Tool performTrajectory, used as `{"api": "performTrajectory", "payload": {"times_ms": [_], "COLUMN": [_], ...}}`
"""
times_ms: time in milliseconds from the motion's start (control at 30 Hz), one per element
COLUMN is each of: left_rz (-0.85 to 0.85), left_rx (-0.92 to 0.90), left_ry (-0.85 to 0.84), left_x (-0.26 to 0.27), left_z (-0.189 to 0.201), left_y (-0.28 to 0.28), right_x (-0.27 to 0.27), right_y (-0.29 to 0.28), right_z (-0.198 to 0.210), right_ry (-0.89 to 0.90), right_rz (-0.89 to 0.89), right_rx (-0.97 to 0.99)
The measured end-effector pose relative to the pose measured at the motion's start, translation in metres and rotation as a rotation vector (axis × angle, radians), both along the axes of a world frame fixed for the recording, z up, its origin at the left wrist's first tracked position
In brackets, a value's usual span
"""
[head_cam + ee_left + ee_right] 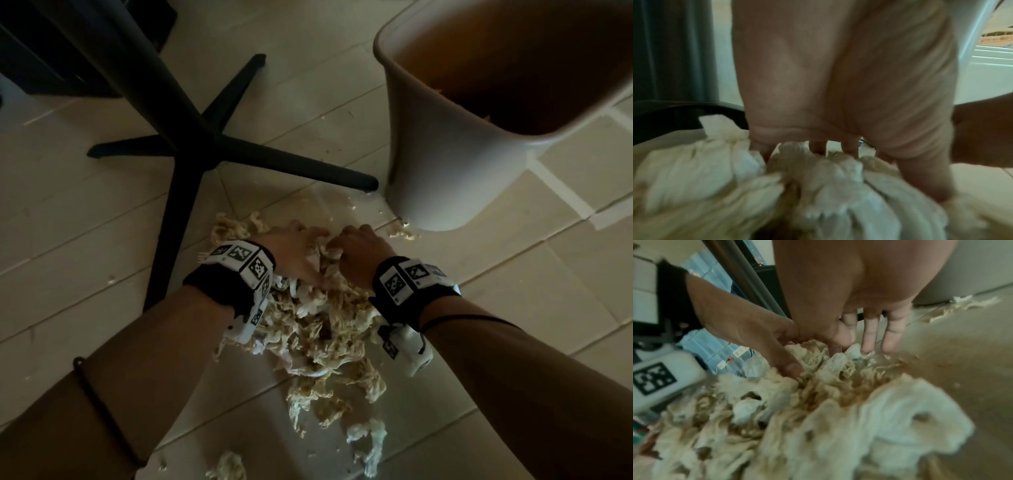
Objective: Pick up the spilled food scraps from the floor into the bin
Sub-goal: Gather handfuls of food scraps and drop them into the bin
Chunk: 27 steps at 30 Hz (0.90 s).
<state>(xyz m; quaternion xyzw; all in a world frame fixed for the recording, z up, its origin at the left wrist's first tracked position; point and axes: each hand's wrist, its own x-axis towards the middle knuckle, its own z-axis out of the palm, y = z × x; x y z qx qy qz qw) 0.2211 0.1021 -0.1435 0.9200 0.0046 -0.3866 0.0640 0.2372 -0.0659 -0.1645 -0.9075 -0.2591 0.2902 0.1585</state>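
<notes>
A heap of pale noodle-like food scraps (322, 329) mixed with white tissue lies on the tiled floor in the middle of the head view. Both hands are down on its far end, side by side. My left hand (308, 246) digs into the heap, and its thumb and fingers curl round a clump of scraps (807, 350). My right hand (342, 246) has straight fingers (869, 337) whose tips press into the scraps' far edge. The beige bin (445, 171) stands upright to the upper right, about a hand's length beyond the right hand.
A black star-shaped furniture base (205, 144) spreads to the left, and one leg tip (363, 180) ends close to the bin. Stray scraps lie at the bin's foot (404, 234) and nearer me (370, 442), (227, 467).
</notes>
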Motion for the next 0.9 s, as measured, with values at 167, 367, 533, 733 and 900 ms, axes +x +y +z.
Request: {"api": "performTrajectory", "payload": {"times_ms": [167, 367, 533, 733, 900], "left_rz": [-0.040, 0.145, 0.353, 0.593, 0.800], "left_rx": [-0.057, -0.268, -0.434, -0.705, -0.973], "left_ry": [-0.096, -0.389, -0.691, -0.853, -0.733], "left_x": [-0.015, -0.032, -0.035, -0.041, -0.056], "left_z": [0.003, 0.016, 0.039, 0.068, 0.085], "left_y": [-0.010, -0.016, -0.029, -0.054, -0.084], "right_x": [-0.016, -0.027, -0.036, -0.053, -0.059], "right_y": [-0.007, -0.013, -0.014, -0.017, -0.017], "right_z": [0.005, 0.015, 0.045, 0.061, 0.069], "right_ry": [0.283, 0.450, 0.650, 1.079, 1.290], "right_rz": [-0.221, -0.579, -0.753, -0.817, -0.838], "right_rx": [0.185, 0.539, 0.714, 0.920, 1.230]}}
